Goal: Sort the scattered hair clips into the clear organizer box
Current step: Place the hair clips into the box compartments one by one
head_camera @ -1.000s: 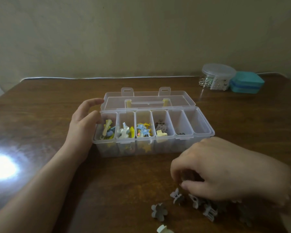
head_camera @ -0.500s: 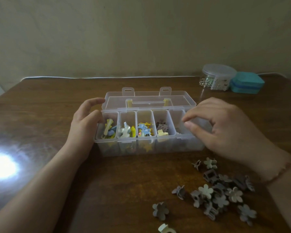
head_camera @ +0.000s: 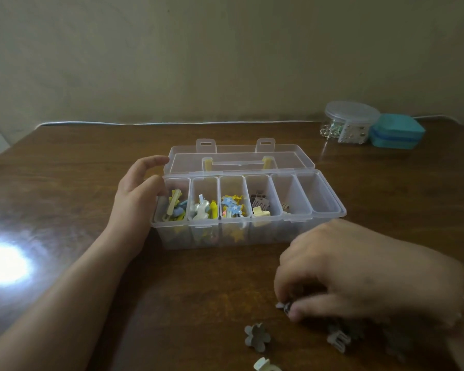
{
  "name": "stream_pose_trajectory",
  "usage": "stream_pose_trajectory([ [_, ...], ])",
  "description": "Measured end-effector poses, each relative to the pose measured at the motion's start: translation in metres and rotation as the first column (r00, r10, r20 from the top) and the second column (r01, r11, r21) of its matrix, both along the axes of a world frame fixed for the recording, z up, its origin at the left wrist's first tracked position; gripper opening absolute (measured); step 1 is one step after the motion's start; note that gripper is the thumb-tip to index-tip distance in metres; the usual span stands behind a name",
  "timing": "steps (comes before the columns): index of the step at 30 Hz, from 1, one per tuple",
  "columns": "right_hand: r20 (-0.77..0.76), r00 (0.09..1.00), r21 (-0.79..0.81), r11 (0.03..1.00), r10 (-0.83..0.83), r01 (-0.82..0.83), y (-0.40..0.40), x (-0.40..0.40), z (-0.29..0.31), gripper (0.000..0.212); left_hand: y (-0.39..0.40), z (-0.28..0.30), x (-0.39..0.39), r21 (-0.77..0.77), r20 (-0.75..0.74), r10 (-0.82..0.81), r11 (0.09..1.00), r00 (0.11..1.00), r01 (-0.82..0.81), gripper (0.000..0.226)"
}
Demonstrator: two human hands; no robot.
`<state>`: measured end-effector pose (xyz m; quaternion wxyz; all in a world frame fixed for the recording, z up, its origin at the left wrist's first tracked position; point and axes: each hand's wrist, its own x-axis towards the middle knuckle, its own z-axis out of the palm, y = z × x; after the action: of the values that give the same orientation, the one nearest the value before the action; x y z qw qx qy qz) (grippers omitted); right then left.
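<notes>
The clear organizer box stands open mid-table, its lid folded back. Its four left compartments hold coloured and brown clips, the fifth holds a brown clip, and the sixth looks bare. My left hand rests against the box's left end, thumb on the rim, fingers relaxed. My right hand is down over the loose pile at the front right, thumb and fingertips pinching a small grey clip. A grey flower clip, a pale claw clip and a cream clip lie nearby.
At the back right stand a round clear lidded tub of small items and a teal case. A bright glare spot lies on the dark wooden table at the left. A wall closes off the table's far edge.
My right hand went up to the box's right compartments half a second ago and has come back down onto the clip pile, pinching a clip. My left hand has stayed put.
</notes>
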<state>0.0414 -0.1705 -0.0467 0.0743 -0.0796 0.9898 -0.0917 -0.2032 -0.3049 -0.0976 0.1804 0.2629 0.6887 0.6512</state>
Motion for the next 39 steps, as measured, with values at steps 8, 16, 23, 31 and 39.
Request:
stream_pose_trajectory([
  [8,-0.521,0.782,-0.300,0.931,-0.343,0.209,0.025,0.003,0.011,0.015,0.000,-0.001,-0.002,0.013,0.010,-0.019,1.000,1.000,0.019,0.055],
  [16,-0.575,0.694,-0.191,0.896,-0.432,0.400,0.031,-0.004,-0.003,0.023,0.000,-0.001,-0.002,0.019,0.000,-0.001,1.000,1.000,0.001,0.055],
  [23,-0.146,0.973,-0.094,0.977,0.177,-0.192,-0.014,-0.003,-0.002,0.040,0.001,-0.001,0.000,0.010,-0.011,0.016,1.000,1.000,-0.016,0.058],
  [31,-0.103,0.972,-0.027,0.976,0.210,-0.214,-0.014,-0.010,-0.014,0.029,0.001,-0.001,0.000,0.017,-0.023,0.012,1.000,1.000,-0.012,0.056],
  [39,-0.566,0.721,-0.318,0.913,-0.400,0.258,0.024,0.001,0.004,0.033,0.002,-0.002,-0.002,0.020,-0.018,0.001,1.000,1.000,-0.001,0.055],
])
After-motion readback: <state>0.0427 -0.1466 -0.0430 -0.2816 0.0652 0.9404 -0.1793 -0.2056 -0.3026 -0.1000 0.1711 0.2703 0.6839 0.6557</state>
